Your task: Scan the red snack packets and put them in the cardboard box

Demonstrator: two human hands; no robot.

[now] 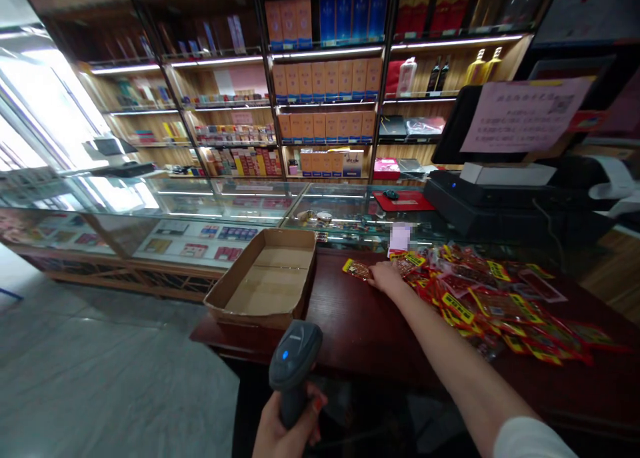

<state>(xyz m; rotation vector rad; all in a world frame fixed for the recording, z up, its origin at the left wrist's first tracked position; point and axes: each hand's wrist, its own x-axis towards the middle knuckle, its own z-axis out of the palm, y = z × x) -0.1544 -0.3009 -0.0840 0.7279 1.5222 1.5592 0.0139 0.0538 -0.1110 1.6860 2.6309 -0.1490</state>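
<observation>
My left hand (289, 421) is wrapped around the handle of a dark grey barcode scanner (296, 351), held in front of the table edge with a blue light on its top. My right hand (386, 277) reaches across the dark red table, its fingers closed at the right end of a small snack packet (356, 269) with a yellow end. Another snack packet (410, 261) lies just behind that hand. To the right of my forearm spreads a heap of red and yellow snack packets (505, 305). An open cardboard box (304, 295), with bare cardboard showing inside, stands left of my right hand.
Behind the table runs a glass display counter (225, 201). A monitor (455, 128) with a paper sheet stands at the right above a black cash drawer (480, 201). A mouse (391, 195) rests on a red mat (413, 203). Stocked shelves (325, 101) line the wall.
</observation>
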